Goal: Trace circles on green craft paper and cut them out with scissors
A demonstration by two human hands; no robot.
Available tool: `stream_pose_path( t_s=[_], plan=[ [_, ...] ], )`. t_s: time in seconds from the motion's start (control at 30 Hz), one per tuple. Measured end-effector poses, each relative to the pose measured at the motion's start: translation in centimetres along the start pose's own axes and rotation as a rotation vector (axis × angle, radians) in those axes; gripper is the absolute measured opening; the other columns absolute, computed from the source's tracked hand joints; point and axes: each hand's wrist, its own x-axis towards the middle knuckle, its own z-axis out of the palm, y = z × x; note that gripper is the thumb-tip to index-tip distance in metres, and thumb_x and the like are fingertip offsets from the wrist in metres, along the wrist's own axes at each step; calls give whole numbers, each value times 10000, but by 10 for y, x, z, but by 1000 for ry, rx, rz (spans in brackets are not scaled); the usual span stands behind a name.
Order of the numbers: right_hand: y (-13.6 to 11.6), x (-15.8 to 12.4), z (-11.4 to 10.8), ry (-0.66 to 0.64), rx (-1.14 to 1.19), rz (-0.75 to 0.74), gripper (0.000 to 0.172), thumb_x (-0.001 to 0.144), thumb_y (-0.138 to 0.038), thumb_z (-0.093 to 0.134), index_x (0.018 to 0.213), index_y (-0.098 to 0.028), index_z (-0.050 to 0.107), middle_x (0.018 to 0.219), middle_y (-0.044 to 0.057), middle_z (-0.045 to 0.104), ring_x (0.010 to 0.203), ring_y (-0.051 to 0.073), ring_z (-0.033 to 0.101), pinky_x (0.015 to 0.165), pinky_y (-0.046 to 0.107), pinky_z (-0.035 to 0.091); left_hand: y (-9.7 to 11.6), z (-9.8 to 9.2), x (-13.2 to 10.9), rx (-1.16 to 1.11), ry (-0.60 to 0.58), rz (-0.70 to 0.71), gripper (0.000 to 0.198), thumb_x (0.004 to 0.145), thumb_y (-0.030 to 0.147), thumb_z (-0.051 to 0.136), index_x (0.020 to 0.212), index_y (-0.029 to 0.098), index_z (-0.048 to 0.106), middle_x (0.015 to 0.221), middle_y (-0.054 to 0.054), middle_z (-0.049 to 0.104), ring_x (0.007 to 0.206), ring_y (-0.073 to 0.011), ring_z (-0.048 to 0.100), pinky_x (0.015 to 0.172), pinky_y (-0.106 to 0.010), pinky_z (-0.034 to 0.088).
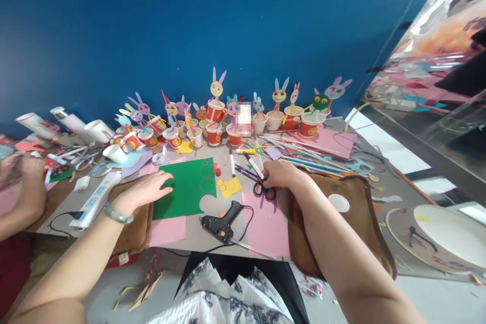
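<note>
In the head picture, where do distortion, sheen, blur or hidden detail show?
Head view: the smooth blue wall seems paler at far left; a pale oval disc looks stretched near the right edge. Also head view: a square pixelated block masks detail among red-and-white paper cups; outlines on the flat green paper sheet stay legible, while the upper-right scene blurs.

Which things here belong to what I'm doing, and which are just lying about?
Likely in use:
green sheet, by the left hand
black scissors, at the right hand

Probably just lying about:
glue gun, untouched
power strip
paper cups with animal faces
</note>
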Motion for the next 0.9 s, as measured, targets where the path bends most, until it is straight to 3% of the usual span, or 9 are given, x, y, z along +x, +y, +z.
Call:
stream_pose_path(
  t_s=[0.1,0.2,0.3,0.47,0.7,0.9],
  plan=[
    [0,4,4,-23,7,-12,365,698,-249,732,1054,-174,706,1028,121,733,1006,295,685,762,322,480,-15,21,-38,98,80,-320,625,872,450,521,1436,180,511,1471,-164,509,1341,-351,495,1106,-475,395],
    [0,8,7,-31,8,-14,367,712,-193,703,1078,-176,693,1064,129,727,1036,299,681,777,326,482,-14,46,-63,78,104,-679,773,906,565,449,1554,156,351,1591,-231,322,1430,-478,333,1069,-648,364],
    [-1,13,11,-26,9,0,376,728,-141,669,1103,-163,678,1069,150,725,1056,305,679,791,328,482,-3,67,-70,4,104,-816,807,945,638,322,1613,202,197,1679,-197,62,1469,-540,184,1054,-732,306],
    [0,23,18,5,19,48,363,818,-209,618,1177,-155,633,1106,170,715,1093,314,673,813,338,484,6,86,-64,-28,183,-836,847,948,671,269,1623,188,100,1677,-203,-82,1481,-572,18,1086,-785,139],
    [3,25,18,86,-1,77,338,872,-329,590,1161,-155,615,1081,175,715,1075,327,673,809,365,471,7,95,-64,-43,280,-795,858,947,657,303,1622,172,91,1666,-219,-122,1470,-590,-61,1079,-801,75],
    [3,27,15,239,20,142,248,834,-247,580,1067,-178,631,1017,140,719,990,297,676,737,326,436,8,95,-64,-60,299,-773,854,948,633,356,1620,178,89,1663,-236,-117,1477,-577,-70,1085,-802,32]
  ],
)
